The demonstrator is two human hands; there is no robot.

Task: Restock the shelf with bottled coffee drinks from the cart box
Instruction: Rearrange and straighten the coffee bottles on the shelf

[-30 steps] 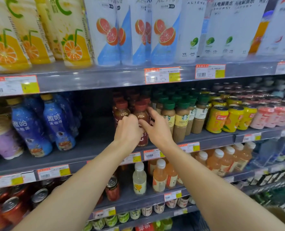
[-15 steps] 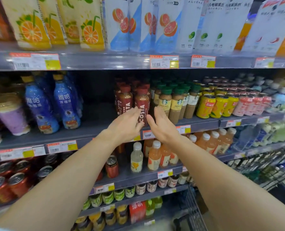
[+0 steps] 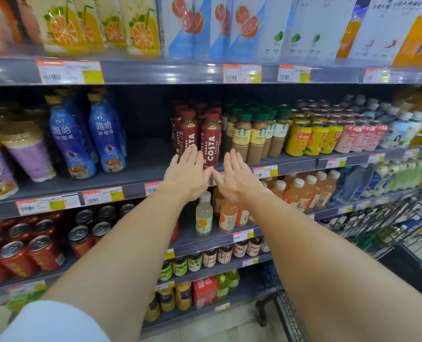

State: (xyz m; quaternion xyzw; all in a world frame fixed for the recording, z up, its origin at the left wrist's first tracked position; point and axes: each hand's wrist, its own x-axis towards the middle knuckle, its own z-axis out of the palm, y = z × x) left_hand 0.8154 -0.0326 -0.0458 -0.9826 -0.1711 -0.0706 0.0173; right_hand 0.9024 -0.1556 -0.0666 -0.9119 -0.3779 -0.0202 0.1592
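Costa coffee bottles (image 3: 211,141) are sitting in a tight cluster on the middle shelf (image 3: 140,183), red caps up, two of them right at the front edge with more rows packed behind. You've got both arms stretched out toward them. Your left hand (image 3: 187,175) is flat and empty, fingers spread, with the fingertips overlapping the bottom of the front-left bottle, though whether they actually touch it I can't tell. Your right hand (image 3: 237,178) is also flat and holding nothing, just below and right of the front-right bottle. The thumbs nearly meet in the middle. Starbucks bottles (image 3: 250,137) stand right beside the Costa ones, and the wire cart (image 3: 387,233) is off at the lower right.
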